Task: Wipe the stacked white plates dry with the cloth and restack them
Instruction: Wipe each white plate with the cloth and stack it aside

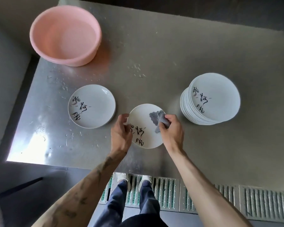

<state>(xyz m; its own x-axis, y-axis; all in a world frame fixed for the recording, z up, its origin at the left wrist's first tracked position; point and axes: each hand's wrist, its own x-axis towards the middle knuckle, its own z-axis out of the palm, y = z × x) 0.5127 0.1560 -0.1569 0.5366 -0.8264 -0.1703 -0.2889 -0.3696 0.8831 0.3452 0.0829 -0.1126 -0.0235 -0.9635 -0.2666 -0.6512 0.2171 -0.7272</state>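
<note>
Steel table [170, 51], plate [140, 117] between hands [121, 134] [171, 133], cloth [155, 117] in right

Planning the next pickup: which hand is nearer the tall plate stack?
Right. The right hand, gripping the cloth, is a short gap from the plate stack; the left hand grips the plate on its opposite side, farther off.
</note>
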